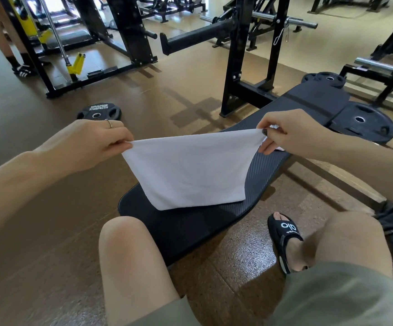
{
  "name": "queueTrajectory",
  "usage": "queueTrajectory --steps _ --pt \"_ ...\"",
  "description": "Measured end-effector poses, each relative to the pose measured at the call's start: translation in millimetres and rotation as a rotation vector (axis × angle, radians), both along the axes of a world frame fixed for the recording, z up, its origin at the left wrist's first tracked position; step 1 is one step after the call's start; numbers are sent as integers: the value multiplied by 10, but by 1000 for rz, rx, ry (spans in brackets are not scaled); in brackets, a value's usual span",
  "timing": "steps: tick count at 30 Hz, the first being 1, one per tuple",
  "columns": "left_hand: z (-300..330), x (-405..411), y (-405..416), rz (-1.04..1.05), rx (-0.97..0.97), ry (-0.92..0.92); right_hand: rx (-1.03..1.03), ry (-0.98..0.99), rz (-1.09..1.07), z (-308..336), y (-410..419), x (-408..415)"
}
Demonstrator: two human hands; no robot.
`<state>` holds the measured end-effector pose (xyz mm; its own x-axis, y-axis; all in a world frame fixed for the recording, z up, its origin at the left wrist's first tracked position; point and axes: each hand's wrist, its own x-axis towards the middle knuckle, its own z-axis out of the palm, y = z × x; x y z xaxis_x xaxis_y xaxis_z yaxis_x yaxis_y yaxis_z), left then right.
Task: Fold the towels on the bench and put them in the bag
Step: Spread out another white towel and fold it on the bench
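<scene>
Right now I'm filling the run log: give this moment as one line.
step: folding | towel: white, stretched, lower edge on bench | left hand: pinches corner | right hand: pinches corner | bag: not clearly seen

1 head-worn wide-angle view looks forward and steeply down from close above the knees, along the bench [190,229] toward the gym floor beyond.
</scene>
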<state>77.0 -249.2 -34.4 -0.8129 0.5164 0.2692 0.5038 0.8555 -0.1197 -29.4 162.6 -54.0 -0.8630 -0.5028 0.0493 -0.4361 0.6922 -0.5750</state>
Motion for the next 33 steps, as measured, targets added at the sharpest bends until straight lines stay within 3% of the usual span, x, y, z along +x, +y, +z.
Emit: queueTrajectory --steps 3,8,13,20,23,33 --pt "14 5 -4 33 17 -8 -59 -34 -24 2 -14 -1" --pt "25 5 -21 20 42 -40 -2 132 82 53 -5 -7" --pt "-8 27 -17 -33 -33 -68 -3 148 71 72 -19 -87" --pt "255 -60 -41 80 107 126 -175 339 -23 312 -107 -219" --pt "99 -24 37 44 61 65 -64 321 22 156 -153 -255" --pt "98 -124 -25 104 82 62 -153 271 -26 133 -230 -379"
